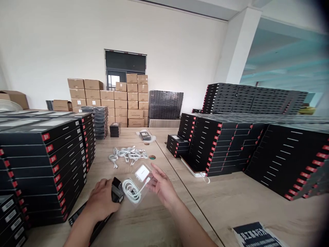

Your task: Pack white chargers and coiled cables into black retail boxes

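My left hand (101, 199) is closed over a small black box (117, 192) low above the table, its fingers curled round the near side. Under that wrist lies a longer black box (99, 228), partly covered by the forearm. In my right hand (162, 185) is the edge of a clear plastic bag (140, 187), pinched between thumb and fingers. Inside or against the bag show a white charger plug (142, 173) and a coiled white cable (132, 192). Beyond them, several loose white cables (128, 154) lie in a heap on the wooden table.
Tall stacks of black boxes (64, 164) rise at left, and more black boxes (205, 144) at right. A white tray-like item (192, 168) lies beneath the right stack. Further back are a bagged black item (145, 135) and brown cartons (120, 103). A printed sheet (257, 235) lies front right.
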Demonstrator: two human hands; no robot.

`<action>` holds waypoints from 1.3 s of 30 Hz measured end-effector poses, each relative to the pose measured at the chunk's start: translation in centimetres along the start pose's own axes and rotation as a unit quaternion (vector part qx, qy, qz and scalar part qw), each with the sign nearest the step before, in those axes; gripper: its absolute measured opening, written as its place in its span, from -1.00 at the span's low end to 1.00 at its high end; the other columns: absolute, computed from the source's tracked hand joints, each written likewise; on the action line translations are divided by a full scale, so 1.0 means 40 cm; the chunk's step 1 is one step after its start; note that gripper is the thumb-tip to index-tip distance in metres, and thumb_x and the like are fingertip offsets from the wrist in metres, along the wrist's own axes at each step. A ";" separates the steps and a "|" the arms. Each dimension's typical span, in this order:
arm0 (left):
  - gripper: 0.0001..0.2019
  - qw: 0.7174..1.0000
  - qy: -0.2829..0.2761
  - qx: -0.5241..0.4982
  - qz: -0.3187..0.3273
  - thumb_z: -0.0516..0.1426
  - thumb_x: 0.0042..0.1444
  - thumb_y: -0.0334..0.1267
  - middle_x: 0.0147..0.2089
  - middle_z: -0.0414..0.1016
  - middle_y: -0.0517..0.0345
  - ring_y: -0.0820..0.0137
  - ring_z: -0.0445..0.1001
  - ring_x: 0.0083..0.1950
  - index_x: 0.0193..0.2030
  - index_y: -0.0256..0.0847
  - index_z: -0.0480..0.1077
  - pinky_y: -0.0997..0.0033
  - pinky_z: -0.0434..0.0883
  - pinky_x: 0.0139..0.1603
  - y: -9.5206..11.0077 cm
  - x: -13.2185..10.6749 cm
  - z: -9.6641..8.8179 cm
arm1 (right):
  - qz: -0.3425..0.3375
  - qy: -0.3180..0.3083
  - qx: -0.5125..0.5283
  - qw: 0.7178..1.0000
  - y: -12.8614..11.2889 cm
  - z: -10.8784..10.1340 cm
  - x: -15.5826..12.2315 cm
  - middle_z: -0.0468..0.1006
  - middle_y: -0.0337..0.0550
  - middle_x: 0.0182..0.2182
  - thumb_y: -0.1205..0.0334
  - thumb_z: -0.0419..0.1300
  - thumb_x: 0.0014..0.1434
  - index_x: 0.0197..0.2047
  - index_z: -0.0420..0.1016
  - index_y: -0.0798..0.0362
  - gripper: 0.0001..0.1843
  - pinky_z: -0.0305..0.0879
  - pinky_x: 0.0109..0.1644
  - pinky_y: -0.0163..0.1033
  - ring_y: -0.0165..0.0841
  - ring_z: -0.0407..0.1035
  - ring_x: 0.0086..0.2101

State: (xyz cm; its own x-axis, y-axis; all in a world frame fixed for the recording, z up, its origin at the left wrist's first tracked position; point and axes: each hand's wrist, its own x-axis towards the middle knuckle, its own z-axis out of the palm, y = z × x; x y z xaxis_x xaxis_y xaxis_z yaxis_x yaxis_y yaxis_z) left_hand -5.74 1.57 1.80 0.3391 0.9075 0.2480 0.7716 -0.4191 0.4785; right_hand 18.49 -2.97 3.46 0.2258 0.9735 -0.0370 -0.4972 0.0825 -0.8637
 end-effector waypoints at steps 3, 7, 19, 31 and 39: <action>-0.24 0.996 0.012 0.021 0.084 0.18 -0.17 -0.21 0.22 0.28 -0.14 0.04 0.25 0.24 0.28 -0.20 0.20 0.11 0.15 0.25 0.061 -0.012 -0.002 | -0.052 0.008 0.059 0.997 0.006 0.015 -0.002 0.61 -0.26 -0.29 0.05 0.42 -0.03 0.21 0.32 -0.14 -0.26 0.47 -0.09 -0.14 -0.37 0.51 -0.32; -0.21 0.988 0.070 0.037 0.136 0.15 -0.10 -0.29 0.32 0.19 -0.07 0.09 0.16 0.33 0.35 -0.15 0.06 0.05 -0.10 0.39 0.104 -0.021 0.002 | -0.124 0.063 0.070 0.988 0.006 0.020 -0.004 0.59 -0.25 -0.25 0.04 0.43 -0.04 0.22 0.33 -0.12 -0.25 0.47 -0.06 -0.17 -0.37 0.49 -0.28; -0.09 0.980 0.117 0.037 0.156 0.17 -0.15 -0.40 0.30 0.20 -0.07 0.06 0.19 0.30 0.40 -0.11 -0.06 -0.05 -0.08 0.38 0.086 -0.011 -0.003 | -0.100 0.024 -0.082 0.991 -0.020 0.012 -0.017 0.55 -0.27 -0.49 0.02 0.41 -0.01 0.23 0.36 0.04 -0.25 0.50 -0.34 -0.25 -0.39 0.47 -0.46; -0.05 0.968 0.001 -0.180 0.175 0.21 -0.19 -0.46 0.36 0.10 0.00 0.02 0.09 0.37 0.39 0.05 0.00 0.02 0.08 0.36 0.133 -0.037 -0.037 | 0.064 -0.198 -0.102 0.973 -0.035 0.000 -0.047 0.61 -0.14 -0.33 0.17 0.46 -0.08 -0.14 0.52 0.08 -0.58 0.45 -0.39 -0.26 -0.34 0.49 -0.40; 0.13 0.921 0.043 -0.366 0.126 0.30 -0.17 -0.41 0.47 -0.21 -0.01 0.03 -0.16 0.47 0.45 0.03 -0.31 -0.02 -0.12 0.44 0.215 -0.059 0.005 | -0.120 -0.048 -0.068 0.989 -0.081 0.036 -0.052 0.62 -0.16 -0.32 0.04 0.37 -0.02 -0.21 0.60 0.02 -0.68 0.38 -0.28 -0.25 -0.29 0.46 -0.32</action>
State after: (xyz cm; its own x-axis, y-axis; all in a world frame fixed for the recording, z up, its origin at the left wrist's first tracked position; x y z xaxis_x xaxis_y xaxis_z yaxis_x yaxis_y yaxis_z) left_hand 0.18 -4.18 5.16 0.3900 0.7862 0.4794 0.0935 -0.5517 0.8288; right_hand 18.43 -4.93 7.06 0.2405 0.9453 0.2203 -0.3204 0.2915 -0.9013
